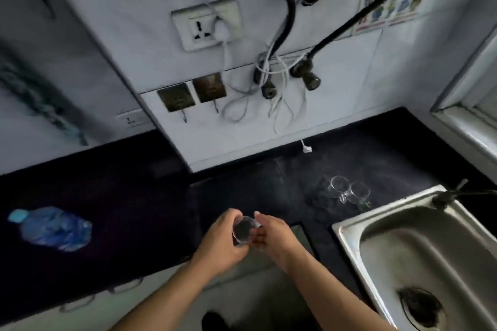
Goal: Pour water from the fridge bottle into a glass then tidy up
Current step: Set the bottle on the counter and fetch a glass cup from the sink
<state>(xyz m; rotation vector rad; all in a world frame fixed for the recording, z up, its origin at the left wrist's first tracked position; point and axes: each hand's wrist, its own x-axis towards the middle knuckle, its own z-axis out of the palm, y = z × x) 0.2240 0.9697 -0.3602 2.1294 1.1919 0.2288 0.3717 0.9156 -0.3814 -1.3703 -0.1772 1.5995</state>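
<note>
A small clear glass [244, 230] is held over the front edge of the black counter [134, 196]. My left hand [223, 242] wraps around its left side. My right hand [274, 236] grips it from the right, thumb up by the rim. A blue-tinted plastic water bottle [53, 228] with a light blue cap stands on the counter far to the left, well away from both hands. Whether the glass holds water I cannot tell.
Two more clear glass cups [349, 192] sit on the counter behind and right of my hands. A steel sink [347, 228] with a drain fills the lower right. Sockets, hooks, hoses and loose cables hang on the wall behind.
</note>
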